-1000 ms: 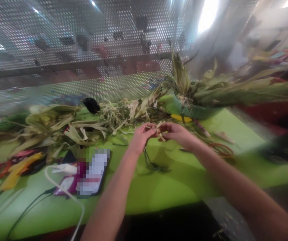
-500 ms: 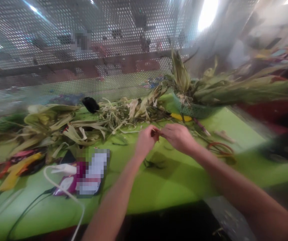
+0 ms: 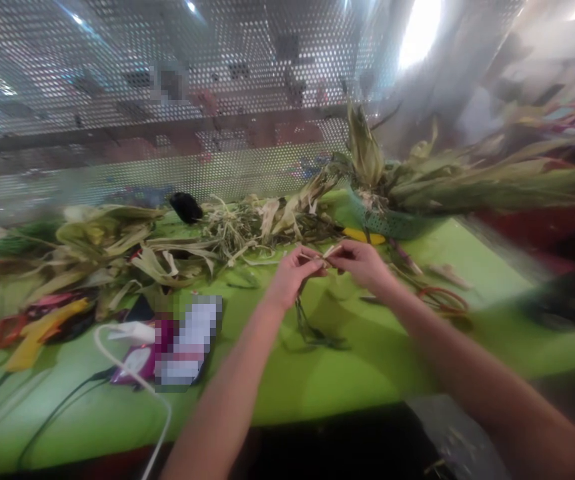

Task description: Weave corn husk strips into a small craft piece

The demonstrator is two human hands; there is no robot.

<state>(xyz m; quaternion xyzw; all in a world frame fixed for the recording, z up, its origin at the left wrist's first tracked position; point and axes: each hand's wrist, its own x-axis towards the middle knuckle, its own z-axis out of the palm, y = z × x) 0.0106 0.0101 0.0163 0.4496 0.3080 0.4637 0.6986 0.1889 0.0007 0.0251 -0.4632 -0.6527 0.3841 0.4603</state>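
A small pale piece (image 3: 333, 252) sits mid-frame above the green counter (image 3: 367, 373), pinched by the fingers of the left hand (image 3: 289, 277) and right hand (image 3: 367, 263), so apparently unfinished. Dark strands (image 3: 309, 331) trail below the left hand. Loose husks (image 3: 160, 267) left of centre look unworked.

The head-worn camera looked from the near side of the green table (image 3: 357, 380), above its surface, facing forward and downward. The left hand (image 3: 290, 277) and right hand (image 3: 365, 263) occupied mid-range, near centre; the perforated screen (image 3: 247, 60) stood farther off.
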